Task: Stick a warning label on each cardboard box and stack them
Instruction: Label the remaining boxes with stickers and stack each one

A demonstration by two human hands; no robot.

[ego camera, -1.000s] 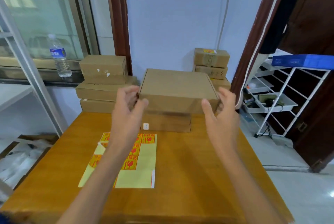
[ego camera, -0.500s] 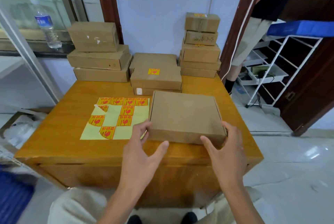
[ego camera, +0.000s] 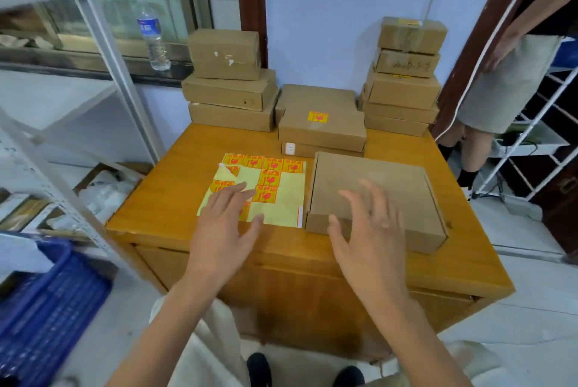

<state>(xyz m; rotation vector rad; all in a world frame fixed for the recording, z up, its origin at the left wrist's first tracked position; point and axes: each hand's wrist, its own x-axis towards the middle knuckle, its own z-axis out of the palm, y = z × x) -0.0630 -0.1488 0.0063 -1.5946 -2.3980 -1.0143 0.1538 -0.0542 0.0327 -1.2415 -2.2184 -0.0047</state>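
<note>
Now that the unlabelled cardboard box (ego camera: pixel 373 199) rests on the counter (ego camera: pixel 175 199) beside the label sheet (ego camera: pixel 266 189), both hands have released it; the left hand (ego camera: pixel 223 230) reaches open-fingered toward the labels while the right hand (ego camera: pixel 369 236), also open, hovers above the box.

red-on-yellow warning labels (ego camera: pixel 266 181), characters illegible, handwriting on box (ego camera: pixel 408 64) unreadable

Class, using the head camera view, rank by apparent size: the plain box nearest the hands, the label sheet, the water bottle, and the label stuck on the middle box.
1. Plain box, though nearness enlarges it
2. Label sheet
3. Water bottle
4. Stuck label
</note>
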